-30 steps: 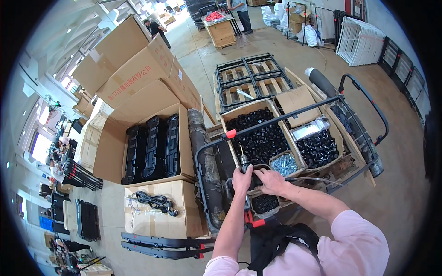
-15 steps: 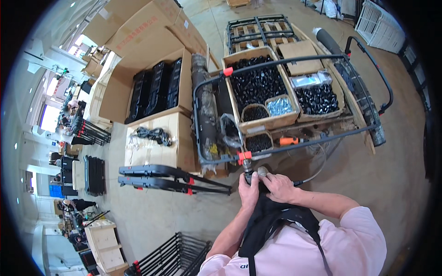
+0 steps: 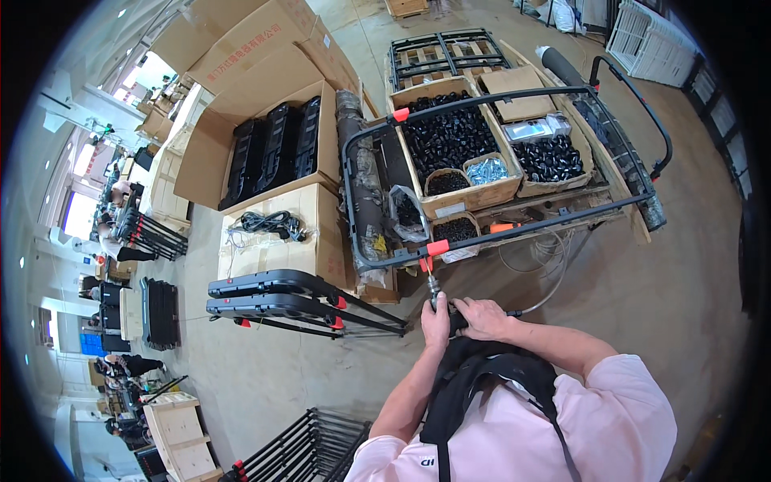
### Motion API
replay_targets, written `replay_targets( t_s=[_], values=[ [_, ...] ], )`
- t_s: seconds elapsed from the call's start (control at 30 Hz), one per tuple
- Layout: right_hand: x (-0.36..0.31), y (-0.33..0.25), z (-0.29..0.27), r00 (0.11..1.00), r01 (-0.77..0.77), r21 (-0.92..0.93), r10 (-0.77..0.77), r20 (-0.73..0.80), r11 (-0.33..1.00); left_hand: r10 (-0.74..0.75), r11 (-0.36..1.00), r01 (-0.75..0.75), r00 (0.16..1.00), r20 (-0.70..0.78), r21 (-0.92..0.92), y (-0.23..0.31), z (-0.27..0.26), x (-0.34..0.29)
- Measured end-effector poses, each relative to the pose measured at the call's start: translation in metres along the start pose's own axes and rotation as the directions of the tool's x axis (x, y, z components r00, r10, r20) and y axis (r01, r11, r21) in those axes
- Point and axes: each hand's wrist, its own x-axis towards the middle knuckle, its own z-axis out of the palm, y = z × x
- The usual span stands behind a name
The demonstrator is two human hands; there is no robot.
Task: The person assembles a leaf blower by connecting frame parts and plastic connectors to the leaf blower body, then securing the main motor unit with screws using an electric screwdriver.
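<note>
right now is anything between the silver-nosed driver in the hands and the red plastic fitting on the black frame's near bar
Nothing visible: the silver-nosed power driver in the bare left hand and right hand points at the red plastic fitting; I can't tell if they touch.

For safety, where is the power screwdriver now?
In the head view, right of centre, the left hand and right hand hold the power screwdriver just below a red clip.

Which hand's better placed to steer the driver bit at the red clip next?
Left, probably. The left hand grips the driver just behind its chuck, nearer the red clip. The right hand sits farther back, on the hose side.
</note>
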Motion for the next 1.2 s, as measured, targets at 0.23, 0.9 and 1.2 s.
replay_targets(
  t_s=[0.23, 0.9, 1.2],
  values=[
    [0.009, -0.012, 0.014, 0.997, -0.063, 0.053, 0.065, -0.039, 0.997, 0.03, 0.993, -0.034, 0.999, 0.031, 0.113, 0.005, -0.016, 0.011],
    [0.018, -0.02, 0.002, 0.994, -0.091, 0.064, 0.095, -0.062, 0.994, 0.054, 0.982, -0.064, 0.997, 0.062, 0.175, -0.004, -0.015, 0.037],
    [0.023, -0.014, 0.007, 0.997, -0.017, 0.019, 0.018, -0.076, 1.0, 0.056, 0.982, -0.067, 0.996, 0.068, 0.174, 0.008, -0.013, 0.037]
  ],
)
